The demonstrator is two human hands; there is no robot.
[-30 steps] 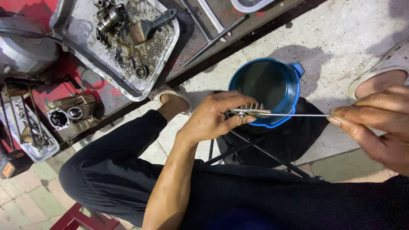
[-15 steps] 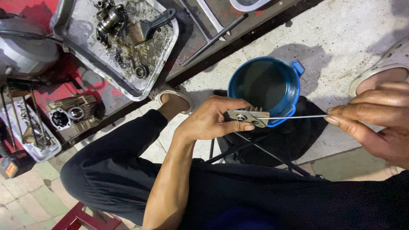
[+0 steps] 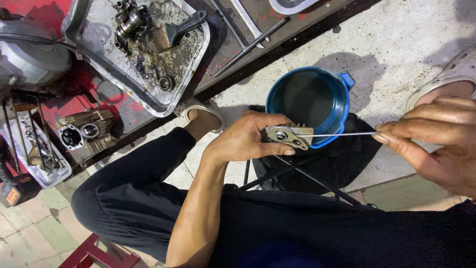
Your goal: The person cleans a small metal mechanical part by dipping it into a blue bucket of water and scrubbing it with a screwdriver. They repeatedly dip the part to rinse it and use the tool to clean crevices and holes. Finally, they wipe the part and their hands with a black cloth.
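Two hands: both busy
Left hand [image 3: 245, 141]: gripping a small flat grey metal plate with holes [image 3: 289, 136]
Right hand [image 3: 436, 144]: pinching a thin metal rod [image 3: 337, 134] touching the plate
Below: blue plastic bucket [image 3: 342, 106]
Further out: greasy metal tray [image 3: 196, 64] of engine bits

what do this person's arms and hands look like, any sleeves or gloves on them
Both hands are bare, with no gloves, rings or watch in view. The left hand leads into a forearm bare up to the elbow, with no sleeve showing. The right hand shows dark grime on its fingers; its arm is out of view.
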